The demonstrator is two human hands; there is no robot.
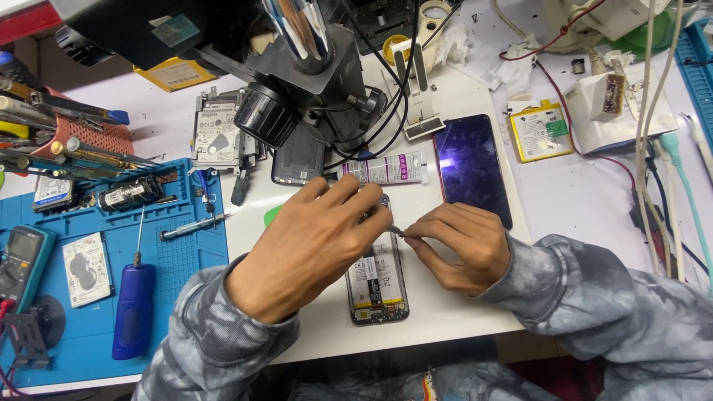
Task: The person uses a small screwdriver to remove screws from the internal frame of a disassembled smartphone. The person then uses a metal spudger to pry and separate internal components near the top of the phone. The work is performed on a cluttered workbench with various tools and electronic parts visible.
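grey tie-dye sleeves (223, 349) fill the bottom of the frame, and from them both hands meet over an opened phone (377, 286) lying back-off on the white table (460, 96) at lower centre. left hand (308, 249) arches over the phone's upper end, its fingers (364, 194) curled down and pressing on the top edge, so that part of the phone is hidden; whether they pinch anything there cannot be told. right hand (464, 245) sits just right of the phone, thumb and forefinger closed tight on a thin metal tool (396, 231) whose tip points left toward the left hand's fingertips, over the phone's upper part. below the hands the phone's battery (377, 278) shows inside the frame. just above the hands lies a small glue tube (386, 168), and to its right a dark phone screen (473, 169) lies flat, near the right hand. further up, a black microscope (297, 67) hangs over the table at upper centre, with a bare hard drive (215, 134) beside it. a yellow-edged battery pack (541, 132) lies at upper right. at left a blue work mat (178, 260) holds a blue-handled screwdriver (134, 308), a second small drive (87, 269) and a multimeter (22, 256) at the far left edge
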